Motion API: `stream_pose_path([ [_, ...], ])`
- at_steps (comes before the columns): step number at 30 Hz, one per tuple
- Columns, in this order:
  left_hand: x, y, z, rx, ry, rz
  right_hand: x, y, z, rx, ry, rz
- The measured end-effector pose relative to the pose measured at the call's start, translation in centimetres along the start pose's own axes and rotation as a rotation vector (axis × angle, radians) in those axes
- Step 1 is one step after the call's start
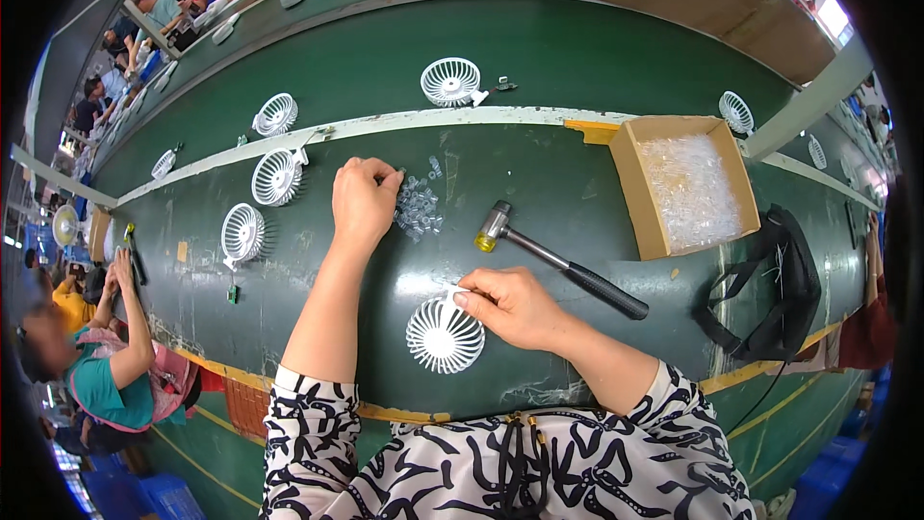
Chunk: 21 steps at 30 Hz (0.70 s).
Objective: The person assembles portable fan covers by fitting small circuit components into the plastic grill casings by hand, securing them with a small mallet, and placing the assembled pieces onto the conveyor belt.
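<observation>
On a dark green table (539, 371), a person's right hand (510, 306) holds the short stem of a round white plastic fan cage (445, 335), slatted like a basket, in front of the body. The left hand (364, 200) is curled at the edge of a loose pile of small clear plastic pieces (420, 208); whether its grip holds one cannot be told. To the right of the pile lies a black-handled metal hammer with a yellow face (563, 260), then an open brown cardboard box (639, 195) of clear pieces.
</observation>
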State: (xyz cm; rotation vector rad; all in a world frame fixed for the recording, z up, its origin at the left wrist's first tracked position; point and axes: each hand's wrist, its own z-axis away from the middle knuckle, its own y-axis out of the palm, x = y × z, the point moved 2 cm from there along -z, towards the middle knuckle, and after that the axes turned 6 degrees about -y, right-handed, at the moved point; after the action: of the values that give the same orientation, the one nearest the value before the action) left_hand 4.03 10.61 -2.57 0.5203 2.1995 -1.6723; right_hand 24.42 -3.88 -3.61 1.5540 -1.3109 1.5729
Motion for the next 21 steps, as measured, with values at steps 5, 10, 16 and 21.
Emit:
stream_pose_path([
  [5,-0.6,-1.5,2.4,-0.106,-0.024,0.207,-0.1,0.0,-0.2,0.021,0.012,-0.013],
  [10,-1.1,-2.6,7.1,0.043,-0.256,0.751,0.2,0.1,0.1,-0.019,0.009,-0.047],
  [16,-2.1,-4.2,12.3,0.352,-0.516,1.25,-0.1,0.1,0.4,-0.013,0.087,-0.23],
  [21,-1.5,-4.6,14.2,0.555,-0.575,1.425,0.8,-0.2,0.1,-0.057,0.022,-0.187],
])
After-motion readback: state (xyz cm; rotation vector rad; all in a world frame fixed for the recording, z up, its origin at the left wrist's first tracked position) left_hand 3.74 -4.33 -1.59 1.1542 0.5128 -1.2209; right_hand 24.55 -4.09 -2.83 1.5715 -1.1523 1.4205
